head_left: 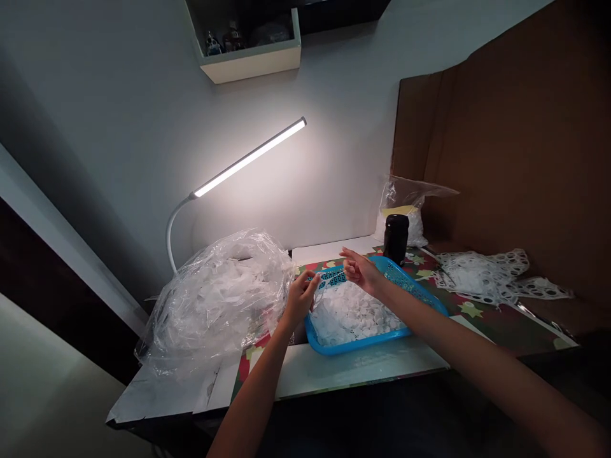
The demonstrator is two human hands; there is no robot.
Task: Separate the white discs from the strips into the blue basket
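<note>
Two bare arms reach out: the left hand clenches one blue mesh strip; the right hand curls beside it, its grip unclear, above one blue basket of white scraps.

**White desk with paper cover, bags, basket, jar**
On the white desk we log green-red star-print wrapping paper covering the back; a bulging clear plastic bag of white scraps at the left edge; a blue plastic basket of white pieces front-centre; a black jar behind it; a smaller clear bag in the back corner; perforated white sheet toward the right.
</note>
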